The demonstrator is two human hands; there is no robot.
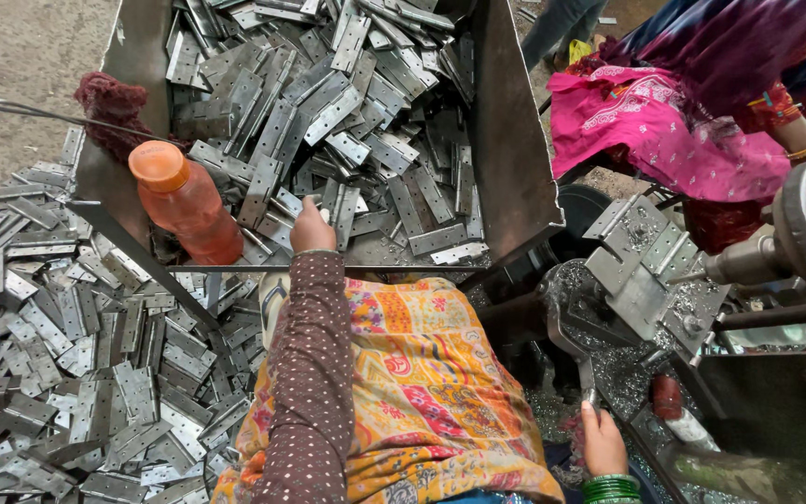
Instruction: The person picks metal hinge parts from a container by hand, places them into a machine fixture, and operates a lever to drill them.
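Head cam: left hand (312, 227) is closing fingers on a hinge plate (341, 211) beside the orange bottle (186, 202), right hand (603, 439) is gripping the machine lever (566, 343), sharp edges could cut.

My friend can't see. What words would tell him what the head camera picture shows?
A person's left hand reaches into a metal bin heaped with flat grey hinges, beside an orange plastic bottle. Their right hand grips a machine lever. More hinges cover the floor at left.

a metal bin (506, 140) holds heaped flat hinge plates (328, 112) and an orange bottle (184, 201); more loose plates (67, 373) cover the floor (11, 56) (left side).
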